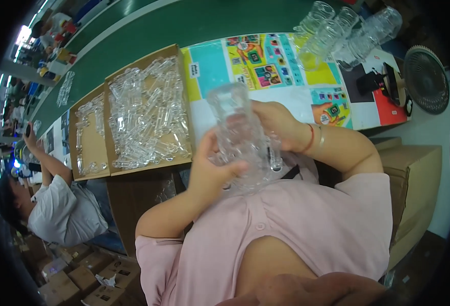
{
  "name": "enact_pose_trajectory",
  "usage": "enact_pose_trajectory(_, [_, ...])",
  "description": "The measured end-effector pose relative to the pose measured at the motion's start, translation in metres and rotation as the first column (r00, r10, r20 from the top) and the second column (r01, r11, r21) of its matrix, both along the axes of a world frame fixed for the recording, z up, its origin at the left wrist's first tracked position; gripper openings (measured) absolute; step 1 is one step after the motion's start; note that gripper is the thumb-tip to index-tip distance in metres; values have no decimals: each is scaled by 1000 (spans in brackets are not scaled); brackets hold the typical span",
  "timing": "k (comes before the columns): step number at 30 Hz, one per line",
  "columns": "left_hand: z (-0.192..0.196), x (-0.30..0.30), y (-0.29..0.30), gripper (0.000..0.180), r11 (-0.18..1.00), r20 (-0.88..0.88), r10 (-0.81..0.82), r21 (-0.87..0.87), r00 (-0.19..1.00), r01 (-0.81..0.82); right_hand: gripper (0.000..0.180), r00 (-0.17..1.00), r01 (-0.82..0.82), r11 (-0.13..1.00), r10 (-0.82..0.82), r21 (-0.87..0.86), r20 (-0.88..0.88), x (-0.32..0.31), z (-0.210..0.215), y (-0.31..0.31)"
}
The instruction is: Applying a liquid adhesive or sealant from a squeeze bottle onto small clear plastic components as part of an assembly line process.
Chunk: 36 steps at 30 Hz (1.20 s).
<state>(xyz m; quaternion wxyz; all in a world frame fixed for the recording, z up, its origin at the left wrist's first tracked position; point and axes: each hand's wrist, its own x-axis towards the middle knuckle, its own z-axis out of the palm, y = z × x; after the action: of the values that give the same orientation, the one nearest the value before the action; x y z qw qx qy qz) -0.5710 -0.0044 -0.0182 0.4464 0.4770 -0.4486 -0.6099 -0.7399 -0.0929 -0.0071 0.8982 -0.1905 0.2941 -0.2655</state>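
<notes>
Head view, nearest first: I see a pink shirt (291, 217), and just beyond its front a clear plastic container (233, 109), tilted, held above the table's near edge. The left hand (209, 171) grips its lower part; the right hand (278, 125) grips its other side, fingers partly hidden. Left of them, cardboard trays (151, 167) hold small clear pieces (148, 109). Farther, clear cups (370, 38) stand clustered on the green table (209, 23), near a dark fan (426, 79).

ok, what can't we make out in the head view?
- Head: right grip, fingertips mostly hidden behind the clear plastic piece.
- Head: that piece's fine shape, blurred.
- Head: count of clear parts, lost to overlap.
- Head: lower-left cartons, partly cut off by the bottom edge.
</notes>
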Motion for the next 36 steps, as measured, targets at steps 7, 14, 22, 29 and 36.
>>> enact_pose_trajectory(7, [-1, 7, -9, 65, 979, -541, -27, 155, 840, 131, 44, 995, -37, 998, 41, -47, 94, -6, -12, 2])
enact_pose_trajectory(14, [-20, 13, 3, 90, 948, -491, -157, 167, 857, 270, 55, 984, -136, 684, 11, -716, -176, -22, 0, 31])
enact_pose_trajectory(22, [6, 4, 25, 94, 709, 365, -375, -480, 852, 518, 69, 964, -119, 223, 258, -968, -59, -35, -1, 60])
enact_pose_trajectory(29, [24, -15, 49, 89, 523, 377, -423, -642, 824, 562, 59, 926, -136, -45, 349, -990, -143, -45, 19, 79])
enact_pose_trajectory(36, [13, -9, 56, 79, 626, 364, -376, -578, 852, 524, 49, 955, -118, -9, 274, -993, -116, -39, 6, 80])
